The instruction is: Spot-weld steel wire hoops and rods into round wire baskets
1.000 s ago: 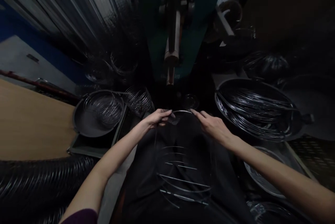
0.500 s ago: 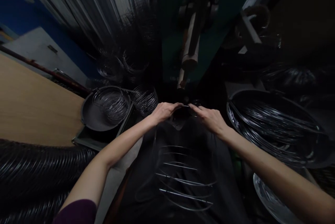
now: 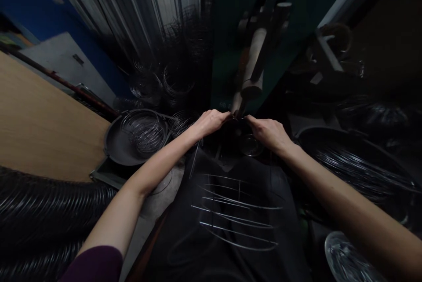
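My left hand and my right hand reach forward to a machine's lower tip, one on each side of it. Both sets of fingers are closed in a pinch. A short stretch of thin metal wire shows dimly between the fingertips, close under the tip. Nearer to me, a wire frame of curved and straight rods lies over the dark apron on my lap. Whether that frame joins the held wire is too dark to tell.
A round black pan with coiled wire rings stands left. Another dark basin on the right holds a bundle of wires. Below it sits a bowl of small metal pieces. The machine's thick rod slants down ahead.
Both hands have moved forward and up to the machine's tip, the wire between them. The view has shifted slightly, and the wire frame over my lap sits a little higher in view.
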Available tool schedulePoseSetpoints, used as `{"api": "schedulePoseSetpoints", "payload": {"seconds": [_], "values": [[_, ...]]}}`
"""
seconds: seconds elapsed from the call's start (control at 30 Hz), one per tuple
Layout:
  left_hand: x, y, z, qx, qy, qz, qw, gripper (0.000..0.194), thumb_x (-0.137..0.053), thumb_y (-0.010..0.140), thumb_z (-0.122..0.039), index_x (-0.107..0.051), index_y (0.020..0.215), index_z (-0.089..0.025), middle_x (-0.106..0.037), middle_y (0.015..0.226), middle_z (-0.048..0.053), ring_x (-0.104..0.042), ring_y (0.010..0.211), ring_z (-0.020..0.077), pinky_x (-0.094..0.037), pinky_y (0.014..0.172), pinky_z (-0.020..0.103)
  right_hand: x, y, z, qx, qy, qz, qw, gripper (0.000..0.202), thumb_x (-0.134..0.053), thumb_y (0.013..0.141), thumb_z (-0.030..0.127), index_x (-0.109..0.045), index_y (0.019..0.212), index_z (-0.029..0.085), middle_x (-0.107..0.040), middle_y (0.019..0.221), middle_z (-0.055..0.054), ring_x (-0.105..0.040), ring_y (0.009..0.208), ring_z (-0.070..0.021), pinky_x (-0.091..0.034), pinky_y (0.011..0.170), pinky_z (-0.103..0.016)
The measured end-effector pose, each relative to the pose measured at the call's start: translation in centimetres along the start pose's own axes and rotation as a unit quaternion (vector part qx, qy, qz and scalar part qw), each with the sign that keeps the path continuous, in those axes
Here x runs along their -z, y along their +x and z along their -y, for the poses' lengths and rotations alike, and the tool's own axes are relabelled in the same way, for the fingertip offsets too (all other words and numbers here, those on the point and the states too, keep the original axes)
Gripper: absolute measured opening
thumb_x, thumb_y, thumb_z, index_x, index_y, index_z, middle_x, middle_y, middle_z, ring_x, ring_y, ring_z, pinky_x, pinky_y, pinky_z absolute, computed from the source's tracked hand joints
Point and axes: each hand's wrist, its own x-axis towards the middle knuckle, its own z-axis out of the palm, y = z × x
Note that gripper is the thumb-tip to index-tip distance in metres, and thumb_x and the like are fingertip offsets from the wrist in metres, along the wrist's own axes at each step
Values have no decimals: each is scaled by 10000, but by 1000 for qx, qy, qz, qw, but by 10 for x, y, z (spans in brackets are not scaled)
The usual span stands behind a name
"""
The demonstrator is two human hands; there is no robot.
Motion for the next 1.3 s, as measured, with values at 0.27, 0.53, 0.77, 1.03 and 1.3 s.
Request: {"api": "schedulePoseSetpoints", "payload": {"seconds": [0.27,0.53,0.77,1.03,1.3], "values": [[-2,-1,0,-5,-13,-3,1000,322,-381,933,-363,-583,1166,-269,-683,890,53,-633,754,171,-388,615,217,-7,4,-5,0,22,-1,1000,335,-334,938,326,-528,1206,271,-679,877,-73,-619,680,-210,-281,503,-248],[2,0,-2,19,26,10,999,333,-356,938,-344,-615,1073,-185,-662,801,93,-616,704,192,-398,639,257,-7,7,-4,-6,13,-11,1000,331,-322,946,341,-543,1170,237,-668,856,-89,-623,696,-226,-318,527,-259],[0,-1,3,13,29,6,999,369,-364,930,-408,-626,1063,-184,-673,815,101,-623,710,196,-390,616,248,-4,8,-5,-14,66,-8,998,359,-318,956,394,-582,1105,200,-668,854,-98,-618,713,-213,-343,563,-258],[8,-9,-2,40,-114,-2,993,344,-426,902,-383,-661,1004,-154,-691,838,109,-644,792,217,-440,726,281,-19,-33,-11,-94,212,64,971,356,-306,974,335,-609,931,152,-669,840,-87,-618,770,-176,-363,670,-226],[-56,-153,-33,391,-606,-56,691,487,-564,740,-585,-643,932,-144,-692,827,94,-648,882,267,-519,799,413,-10,-93,-15,-159,250,-121,947,348,-302,984,351,-584,994,146,-632,717,-49,-592,642,-158,-317,595,-232]]}}
